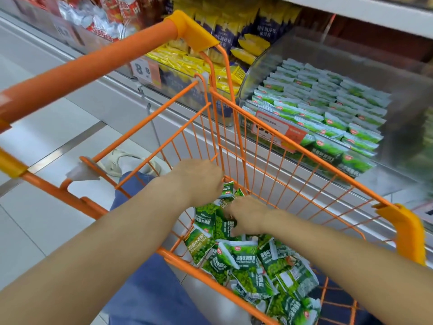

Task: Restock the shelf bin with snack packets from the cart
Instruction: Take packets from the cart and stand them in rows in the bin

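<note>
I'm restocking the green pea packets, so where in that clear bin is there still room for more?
The clear bin has bare room along its back and right wall, behind the green packet rows. The front, near the price tag, is packed tight.

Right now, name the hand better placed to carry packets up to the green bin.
Right hand: it rests on the green packets in the cart and is nearer the shelf bin.

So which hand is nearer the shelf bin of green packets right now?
Right. The right hand is down in the cart on the loose packets, on the bin's side. The left hand is beside it, farther from the bin.
</note>
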`<state>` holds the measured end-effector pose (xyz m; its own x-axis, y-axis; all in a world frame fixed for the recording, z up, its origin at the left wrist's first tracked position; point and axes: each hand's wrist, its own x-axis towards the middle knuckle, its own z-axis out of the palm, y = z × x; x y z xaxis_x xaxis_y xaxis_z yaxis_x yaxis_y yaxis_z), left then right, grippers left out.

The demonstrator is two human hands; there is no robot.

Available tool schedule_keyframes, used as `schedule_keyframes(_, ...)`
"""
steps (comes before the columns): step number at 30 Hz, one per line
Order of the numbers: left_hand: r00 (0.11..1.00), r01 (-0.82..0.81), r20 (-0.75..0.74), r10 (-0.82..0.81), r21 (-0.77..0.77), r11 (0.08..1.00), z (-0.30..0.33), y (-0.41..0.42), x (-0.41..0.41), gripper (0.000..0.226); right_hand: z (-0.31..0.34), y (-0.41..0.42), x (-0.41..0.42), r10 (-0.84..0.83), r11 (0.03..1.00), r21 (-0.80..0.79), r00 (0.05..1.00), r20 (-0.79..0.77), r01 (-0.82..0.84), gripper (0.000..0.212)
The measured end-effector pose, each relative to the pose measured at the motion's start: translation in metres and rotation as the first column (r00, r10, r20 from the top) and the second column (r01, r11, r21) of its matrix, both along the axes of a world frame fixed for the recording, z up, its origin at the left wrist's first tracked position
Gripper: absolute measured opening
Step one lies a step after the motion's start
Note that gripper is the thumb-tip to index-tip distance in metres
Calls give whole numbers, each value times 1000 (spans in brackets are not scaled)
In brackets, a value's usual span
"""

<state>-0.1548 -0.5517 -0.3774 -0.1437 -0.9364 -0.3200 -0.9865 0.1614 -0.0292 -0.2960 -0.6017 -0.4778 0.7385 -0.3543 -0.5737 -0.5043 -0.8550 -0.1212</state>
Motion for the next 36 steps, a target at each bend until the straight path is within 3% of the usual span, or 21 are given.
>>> schedule_keyframes(3, 1000, -17, -26, 18, 5, 1000, 0, 1, 1, 34, 12, -17, -6, -274, 902, 355, 961, 27, 247, 16)
schedule_keyframes(5, 999, -38, -26, 38, -14, 999, 2, 2, 1, 34, 27, -27, -9, -362, 819, 482, 932, 13, 311, 21)
schedule_keyframes(8, 994, -91, -70, 88, -29, 995, 5, 1, 0, 38, 55, -38, -10, -409, 744, 589, 912, 31, 314, 32)
schedule_keyframes(10, 972, -134, -202, 123, -38, 990, 8, 2, -3, 48, 79, -43, -10, -458, 697, 659, 882, 106, 283, 36)
schedule_keyframes(12, 918, -173, -369, 146, -40, 984, 11, 4, -5, 56, 103, -45, -14, -505, 678, 694, 840, 200, 242, 26)
schedule_keyframes(14, 822, -218, -538, 184, 1, 976, 16, 4, -5, 60, 124, -47, -21, -546, 687, 695, 781, 303, 210, 18)
schedule_keyframes(17, 543, -278, -793, 277, 141, 950, 37, -9, -10, 69, 149, -49, -33, -628, 676, 711, 657, 417, 195, 27)
schedule_keyframes(19, 433, -279, -848, 305, 196, 940, 56, -16, -16, 65, 162, -48, -42, -682, 664, 720, 556, 475, 201, 26)
schedule_keyframes(22, 299, -165, -912, 282, 241, 956, 77, -23, -25, 34, 180, -46, -65, -703, 698, 684, 380, 601, 209, 21)
schedule_keyframes(25, 200, -92, -946, 255, 241, 966, 83, -34, -46, 22, 188, -44, -98, -751, 660, 706, 238, 616, 258, 11)
schedule_keyframes(28, 186, -167, -965, 184, 153, 974, 79, -49, -80, 15, 186, -40, -130, -730, 666, 631, 175, 661, 398, 10)
schedule_keyframes(32, 207, -129, -975, 77, 51, 990, 74, -58, -127, 13, 182, -32, -171, -699, 610, 580, 22, 715, 540, 21)
schedule_keyframes(34, 286, -125, -958, 10, -28, 992, 78, -61, -145, 25, 181, -28, -186, -649, 596, 511, -3, 761, 619, 24)
schedule_keyframes(36, 441, -90, -895, -65, -116, 989, 81, -71, -162, 17, 181, -27, -200, -603, 588, 458, -15, 797, 666, 19)
